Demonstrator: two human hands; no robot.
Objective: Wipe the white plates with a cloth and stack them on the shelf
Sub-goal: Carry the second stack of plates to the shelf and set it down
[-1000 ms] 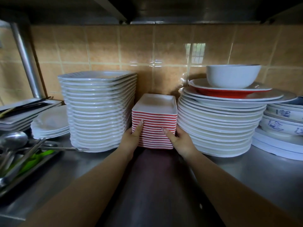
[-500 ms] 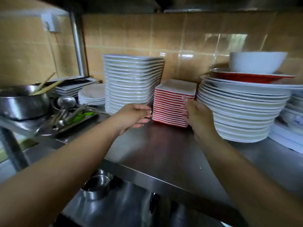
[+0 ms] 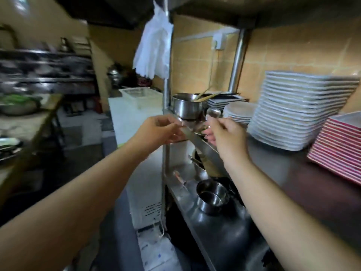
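While both hands, left hand (image 3: 163, 130) and right hand (image 3: 224, 133), hover loosely curled with nothing visibly in either grip, the white plates (image 3: 298, 110) stand stacked on the shelf (image 3: 273, 159): likely heavy, rigid, breakable; best lifted under the rim.

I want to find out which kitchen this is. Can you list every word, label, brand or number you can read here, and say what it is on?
No text can be read in this frame.
Small blue and dark marks on the white sheet on the floor: too small and blurred to read.
Tall stack of white plates, red-striped stack, metal pot: no lettering visible.
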